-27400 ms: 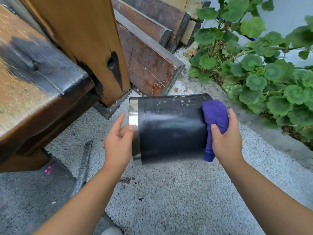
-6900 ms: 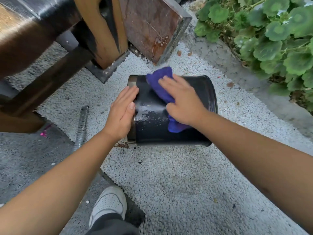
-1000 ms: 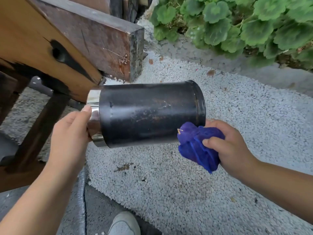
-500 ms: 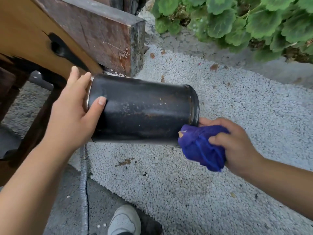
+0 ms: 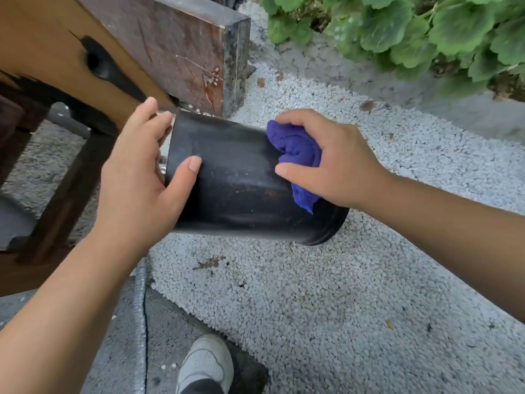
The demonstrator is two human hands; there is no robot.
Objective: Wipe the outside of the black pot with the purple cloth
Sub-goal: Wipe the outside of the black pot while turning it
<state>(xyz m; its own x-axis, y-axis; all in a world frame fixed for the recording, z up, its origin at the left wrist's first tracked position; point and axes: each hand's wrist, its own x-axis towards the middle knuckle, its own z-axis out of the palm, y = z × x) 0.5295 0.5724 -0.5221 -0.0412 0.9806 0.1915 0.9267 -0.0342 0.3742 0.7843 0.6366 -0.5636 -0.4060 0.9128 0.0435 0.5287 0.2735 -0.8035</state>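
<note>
The black pot (image 5: 235, 183) is a tall cylinder held on its side above the gravel, its far end tilted down to the right. My left hand (image 5: 139, 180) grips its left end, thumb on the near side and fingers over the top rim. My right hand (image 5: 335, 160) holds the bunched purple cloth (image 5: 298, 157) and presses it onto the upper right part of the pot's wall. Part of the cloth is hidden under my palm.
White gravel (image 5: 312, 294) covers the ground below. A wooden bench leg (image 5: 85, 58) and a dark timber block (image 5: 193, 49) stand close behind the pot. Green plants (image 5: 426, 29) grow at the back right. My shoe (image 5: 204, 365) and a metal hose (image 5: 140, 322) are near the bottom.
My right hand has lifted the cloth from below the pot's right end onto its upper side. The pot has tilted with its right end lower, and my left hand grips further round it.
</note>
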